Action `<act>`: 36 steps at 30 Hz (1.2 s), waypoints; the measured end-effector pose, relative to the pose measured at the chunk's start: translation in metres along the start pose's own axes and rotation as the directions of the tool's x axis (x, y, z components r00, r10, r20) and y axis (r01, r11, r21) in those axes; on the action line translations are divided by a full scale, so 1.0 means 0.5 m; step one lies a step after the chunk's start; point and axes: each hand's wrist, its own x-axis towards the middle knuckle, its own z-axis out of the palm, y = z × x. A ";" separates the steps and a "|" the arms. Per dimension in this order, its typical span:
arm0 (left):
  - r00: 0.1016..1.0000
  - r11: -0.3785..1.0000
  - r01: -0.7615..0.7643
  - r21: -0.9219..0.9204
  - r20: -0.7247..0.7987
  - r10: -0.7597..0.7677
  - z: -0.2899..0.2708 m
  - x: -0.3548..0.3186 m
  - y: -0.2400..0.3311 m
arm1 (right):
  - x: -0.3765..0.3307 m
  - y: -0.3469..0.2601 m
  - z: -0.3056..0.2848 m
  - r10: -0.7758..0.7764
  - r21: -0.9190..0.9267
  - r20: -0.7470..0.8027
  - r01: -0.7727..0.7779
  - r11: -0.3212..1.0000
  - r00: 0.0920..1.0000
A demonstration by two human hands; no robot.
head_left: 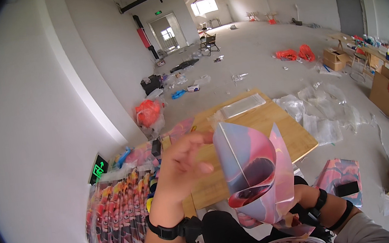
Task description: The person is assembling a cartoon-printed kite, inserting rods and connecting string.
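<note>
A glossy sheet (252, 150) printed in pink, blue and dark red is curled into a loose roll in front of me, over the near part of the wooden table (300, 139). Along its left side runs a thin pale rod or strip (234, 155). My left hand (184, 164) is raised beside the upper left edge of the sheet, fingers apart, with fingertips close to that edge; contact is unclear. Low at the right, my right hand (292, 220) grips the bottom of the sheet, its fingers mostly hidden by the folds.
Flat clear plastic packs (241, 106) lie on the table's far side. Several packaged printed pieces (122, 205) are stacked at the left by the wall. To the right are crumpled plastic film (320, 109), a phone-like black object (347, 189) on a printed piece, and a cardboard box (387, 93).
</note>
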 end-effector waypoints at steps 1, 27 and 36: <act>1.000 0.999 -0.030 -0.017 0.002 0.030 0.018 0.002 0.010 | -0.013 0.005 -0.011 -0.003 -0.002 -0.002 0.003 1.000 1.000; 0.829 0.992 0.087 0.088 -0.559 -0.023 0.055 -0.012 -0.015 | -0.037 -0.126 -0.081 0.051 0.003 -0.096 -0.051 0.999 0.994; 0.764 0.918 0.107 0.381 -0.623 0.169 -0.020 -0.063 -0.090 | -0.104 -0.116 -0.370 -0.033 0.204 -0.780 0.303 0.931 0.625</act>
